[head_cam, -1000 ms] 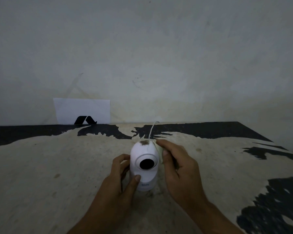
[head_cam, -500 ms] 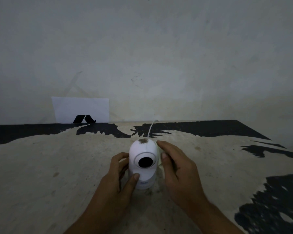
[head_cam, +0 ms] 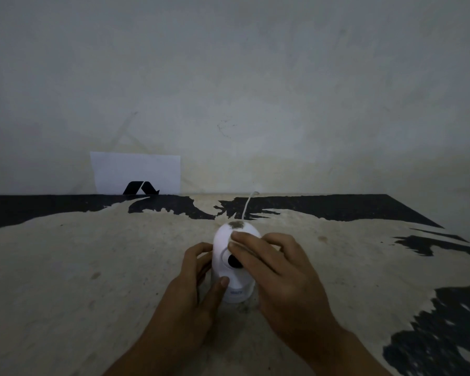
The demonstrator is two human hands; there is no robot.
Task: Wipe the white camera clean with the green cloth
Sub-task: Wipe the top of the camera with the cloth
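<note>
I see the small white dome-shaped camera (head_cam: 231,270) standing upright at lower centre of the frame on the worn beige-and-black tabletop (head_cam: 92,267), a dark smudge (head_cam: 237,225) on its crown. My left hand (head_cam: 193,289) clasps its left side, thumb on the front. My right hand (head_cam: 277,275) lies over the front, fingers (head_cam: 244,240) spread across the dome, partly covering the black lens (head_cam: 232,261). A thin white cable (head_cam: 247,206) rises behind.

place: bare room | signs: stained plaster wall (head_cam: 255,90); worn peeling tabletop (head_cam: 65,267)
</note>
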